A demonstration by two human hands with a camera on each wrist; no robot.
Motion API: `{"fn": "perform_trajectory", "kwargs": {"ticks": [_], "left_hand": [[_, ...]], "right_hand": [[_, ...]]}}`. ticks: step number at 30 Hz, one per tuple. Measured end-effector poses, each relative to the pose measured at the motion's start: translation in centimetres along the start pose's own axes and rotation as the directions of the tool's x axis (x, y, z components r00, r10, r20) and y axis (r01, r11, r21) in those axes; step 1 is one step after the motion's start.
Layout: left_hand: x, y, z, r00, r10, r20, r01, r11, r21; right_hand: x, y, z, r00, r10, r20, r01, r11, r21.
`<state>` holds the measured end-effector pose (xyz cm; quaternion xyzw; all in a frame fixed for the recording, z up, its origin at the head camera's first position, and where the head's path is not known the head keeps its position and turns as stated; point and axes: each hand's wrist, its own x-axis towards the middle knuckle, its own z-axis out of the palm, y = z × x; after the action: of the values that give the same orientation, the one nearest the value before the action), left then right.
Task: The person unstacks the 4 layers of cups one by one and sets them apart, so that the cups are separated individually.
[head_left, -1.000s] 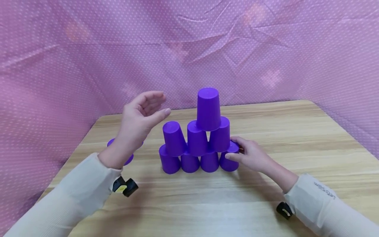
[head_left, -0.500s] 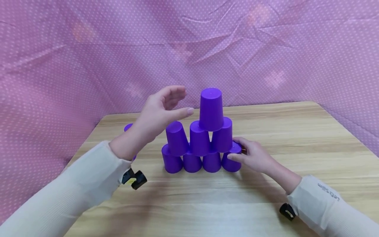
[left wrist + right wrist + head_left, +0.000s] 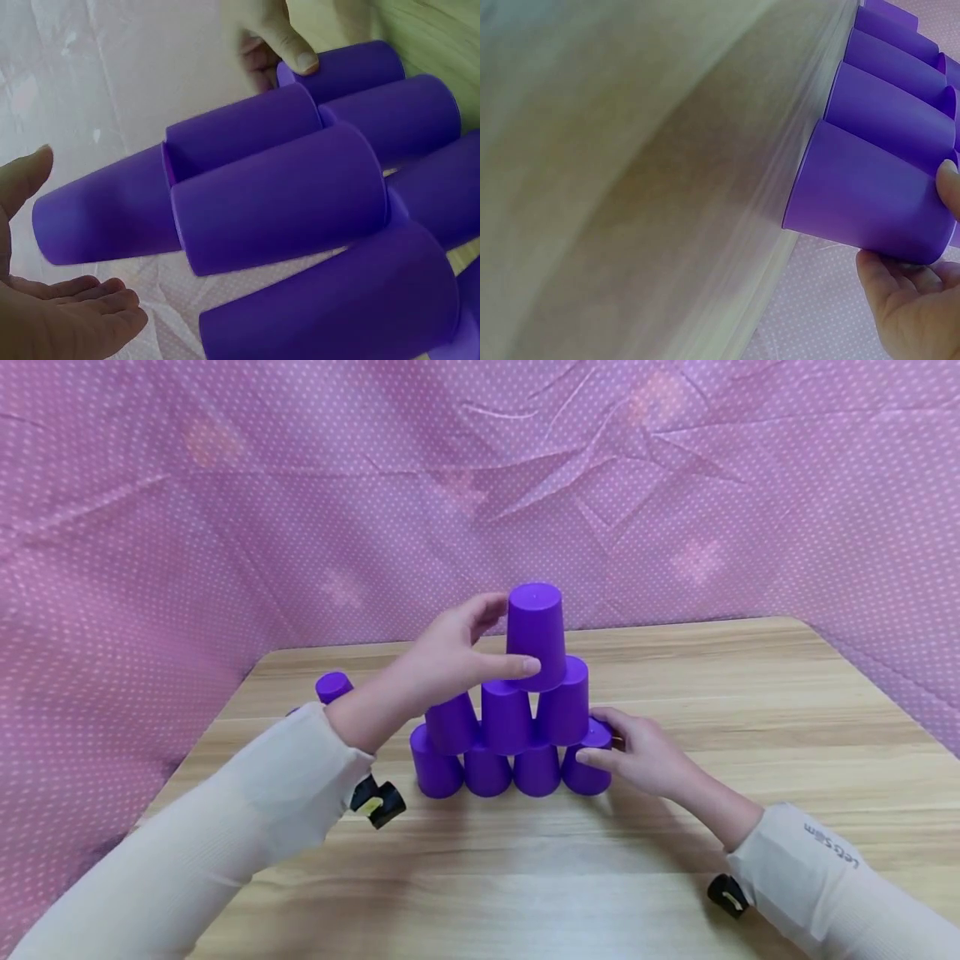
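Observation:
Purple cups stand upside down in a stepped stack. Several form the bottom row, three sit on them, and a top cup (image 3: 537, 631) rests across the middle and right ones of that row. My left hand (image 3: 450, 656) reaches around the top cup from the left. In the left wrist view its thumb and fingers spread to either side of that cup (image 3: 105, 214), with gaps showing. At the bottom row's right end, my right hand (image 3: 648, 760) holds the end cup (image 3: 587, 779) between thumb and fingers; the right wrist view shows this grip on the cup (image 3: 870, 191) too.
Another purple cup (image 3: 333, 687) stands on the wooden table (image 3: 750, 718) at the left, partly hidden by my left forearm, with a bit of purple beside it. A pink dotted cloth (image 3: 480, 485) hangs behind and around the table.
My left hand has moved right, from beside the stack to around the top cup. My right hand keeps its place on the end cup, and the stack stands as before.

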<state>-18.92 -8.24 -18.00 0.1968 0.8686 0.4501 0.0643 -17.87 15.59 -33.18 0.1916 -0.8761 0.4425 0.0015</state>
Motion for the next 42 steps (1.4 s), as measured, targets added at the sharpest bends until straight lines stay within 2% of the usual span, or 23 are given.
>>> {"fn": "perform_trajectory", "kwargs": {"ticks": [2,5,13,19,28,34,38,42], "left_hand": [[0.2,0.0,0.3,1.0,0.0,0.017,0.0,1.0,0.03],[0.4,0.0,0.6,1.0,0.019,0.005,-0.019,0.999,0.029],[0.8,0.0,1.6,0.995,0.031,-0.093,-0.037,0.997,-0.062],[1.0,-0.1,1.8,0.988,0.045,-0.147,-0.056,0.996,-0.067],[1.2,-0.4,2.0,0.983,0.071,-0.169,-0.088,0.992,-0.094],[1.2,-0.2,1.8,0.982,0.087,-0.169,-0.107,0.987,-0.116],[0.9,0.0,1.4,0.976,0.094,-0.198,-0.123,0.983,-0.139],[0.6,0.6,0.7,0.965,0.124,-0.231,-0.166,0.971,-0.171]], "right_hand": [[0.0,0.0,0.0,1.0,0.002,0.001,-0.002,1.0,0.005],[0.0,0.0,0.0,1.0,0.005,0.001,-0.005,1.0,0.018],[0.2,0.3,0.1,1.0,0.018,0.002,-0.018,1.0,0.014],[0.3,0.3,0.5,1.0,0.014,-0.002,-0.014,1.0,0.003],[0.3,0.1,0.2,1.0,0.009,0.016,-0.01,0.999,0.045],[0.4,-0.2,-0.1,1.0,0.017,0.016,-0.017,0.999,0.027],[0.5,-0.3,-0.1,1.0,0.012,0.019,-0.013,1.0,0.011],[0.5,-0.2,-0.1,1.0,0.015,0.018,-0.015,1.0,0.005]]}}
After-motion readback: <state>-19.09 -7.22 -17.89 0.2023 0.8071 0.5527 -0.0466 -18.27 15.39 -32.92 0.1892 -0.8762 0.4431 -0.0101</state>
